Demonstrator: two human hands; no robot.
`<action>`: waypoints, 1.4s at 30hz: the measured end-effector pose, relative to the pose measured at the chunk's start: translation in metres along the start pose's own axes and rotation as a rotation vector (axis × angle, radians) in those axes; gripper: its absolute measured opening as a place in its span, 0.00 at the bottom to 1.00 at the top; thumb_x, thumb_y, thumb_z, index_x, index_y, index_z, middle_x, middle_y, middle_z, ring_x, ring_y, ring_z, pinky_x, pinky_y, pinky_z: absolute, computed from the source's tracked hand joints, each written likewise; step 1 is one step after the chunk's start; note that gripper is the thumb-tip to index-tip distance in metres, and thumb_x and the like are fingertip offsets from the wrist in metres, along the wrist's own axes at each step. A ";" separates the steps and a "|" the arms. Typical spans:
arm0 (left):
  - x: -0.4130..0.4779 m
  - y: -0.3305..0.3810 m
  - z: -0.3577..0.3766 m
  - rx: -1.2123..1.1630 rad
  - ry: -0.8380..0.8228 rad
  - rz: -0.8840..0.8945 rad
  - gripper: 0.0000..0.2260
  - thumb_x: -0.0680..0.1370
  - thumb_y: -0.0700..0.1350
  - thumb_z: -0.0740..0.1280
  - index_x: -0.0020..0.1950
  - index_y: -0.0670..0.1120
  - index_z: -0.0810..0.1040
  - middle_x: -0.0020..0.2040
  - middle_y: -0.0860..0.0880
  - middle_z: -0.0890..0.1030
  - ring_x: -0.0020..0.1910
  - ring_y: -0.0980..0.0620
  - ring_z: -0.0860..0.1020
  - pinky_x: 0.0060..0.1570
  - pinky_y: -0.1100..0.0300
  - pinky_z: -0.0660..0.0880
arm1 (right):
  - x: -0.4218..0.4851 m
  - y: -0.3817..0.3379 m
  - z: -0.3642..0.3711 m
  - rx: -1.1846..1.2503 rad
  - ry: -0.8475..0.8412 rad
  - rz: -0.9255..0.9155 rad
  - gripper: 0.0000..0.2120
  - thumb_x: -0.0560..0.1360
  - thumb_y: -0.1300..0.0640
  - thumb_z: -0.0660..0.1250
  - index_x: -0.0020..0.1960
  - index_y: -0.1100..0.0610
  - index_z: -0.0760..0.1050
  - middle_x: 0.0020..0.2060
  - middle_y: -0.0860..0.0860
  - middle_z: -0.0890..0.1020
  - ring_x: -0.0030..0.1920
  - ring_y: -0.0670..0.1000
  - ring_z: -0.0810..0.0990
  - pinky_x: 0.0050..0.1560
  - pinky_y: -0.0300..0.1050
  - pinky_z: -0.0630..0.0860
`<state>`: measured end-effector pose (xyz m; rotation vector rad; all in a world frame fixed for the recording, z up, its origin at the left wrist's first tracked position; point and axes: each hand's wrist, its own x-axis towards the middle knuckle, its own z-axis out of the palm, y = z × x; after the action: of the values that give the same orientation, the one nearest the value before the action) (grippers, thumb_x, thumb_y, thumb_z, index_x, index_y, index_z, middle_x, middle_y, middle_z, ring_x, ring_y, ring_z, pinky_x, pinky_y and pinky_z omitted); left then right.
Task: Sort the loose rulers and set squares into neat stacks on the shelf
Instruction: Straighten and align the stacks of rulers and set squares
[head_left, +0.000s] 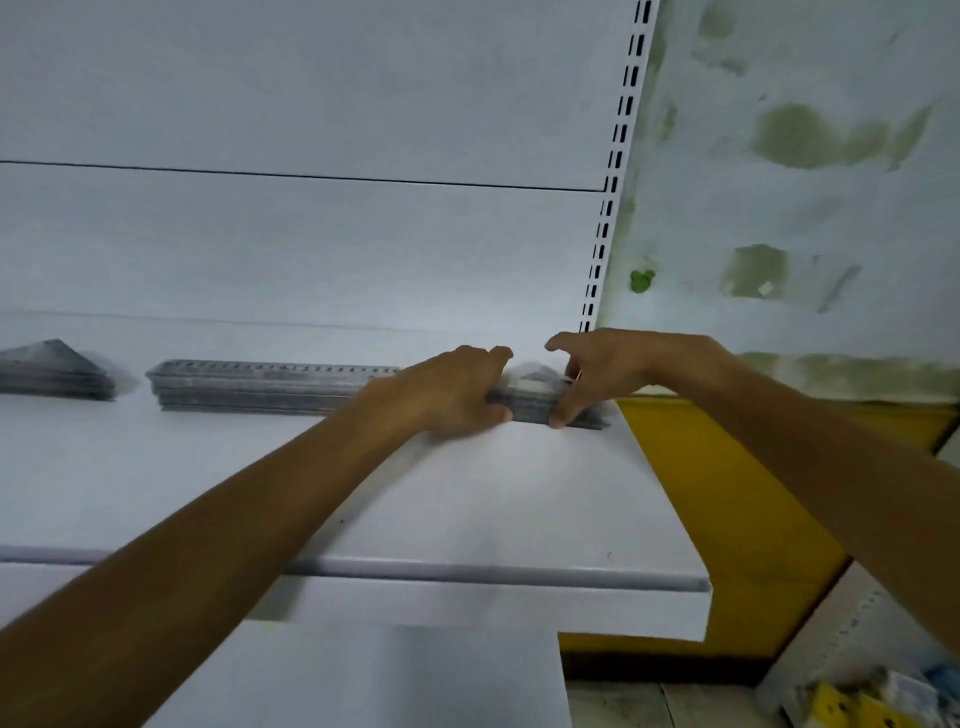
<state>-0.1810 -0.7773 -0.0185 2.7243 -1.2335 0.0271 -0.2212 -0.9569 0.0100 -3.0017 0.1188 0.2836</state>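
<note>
Presently both hands work at the far right end of the white shelf (467, 493). Left hand (452, 389): fingers curled over the left end of a small grey stack (535, 402), thumb at its front edge. Right hand (608, 364): thumb on the front of the stack's right end, fingers arched over the back. The stack lies flat near the slotted upright (618, 156); its contents are too blurred to tell. Left of it lie a ruler stack (260, 387) and a set-square stack (52, 371), each apart.
</note>
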 end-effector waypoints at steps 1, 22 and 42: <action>0.002 0.000 0.001 -0.011 -0.004 -0.003 0.25 0.76 0.51 0.63 0.70 0.45 0.61 0.59 0.44 0.74 0.56 0.46 0.73 0.52 0.52 0.72 | -0.001 0.000 0.001 0.000 0.014 -0.009 0.47 0.63 0.41 0.74 0.73 0.53 0.54 0.65 0.50 0.72 0.55 0.50 0.71 0.54 0.42 0.68; -0.008 -0.009 0.020 -0.246 0.212 -0.007 0.25 0.73 0.51 0.67 0.68 0.50 0.68 0.57 0.51 0.78 0.56 0.50 0.74 0.50 0.61 0.68 | -0.011 -0.023 0.003 -0.134 0.091 0.008 0.24 0.63 0.49 0.76 0.52 0.59 0.73 0.43 0.52 0.75 0.42 0.51 0.75 0.41 0.44 0.74; -0.012 -0.005 0.018 -0.324 0.248 -0.058 0.23 0.70 0.58 0.69 0.60 0.46 0.76 0.52 0.49 0.80 0.52 0.51 0.77 0.53 0.54 0.74 | -0.021 -0.021 -0.001 0.180 -0.001 0.110 0.20 0.59 0.50 0.79 0.45 0.61 0.81 0.35 0.51 0.80 0.34 0.47 0.77 0.24 0.34 0.71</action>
<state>-0.1860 -0.7676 -0.0384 2.3917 -0.9923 0.1412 -0.2394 -0.9349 0.0170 -2.8211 0.2938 0.2697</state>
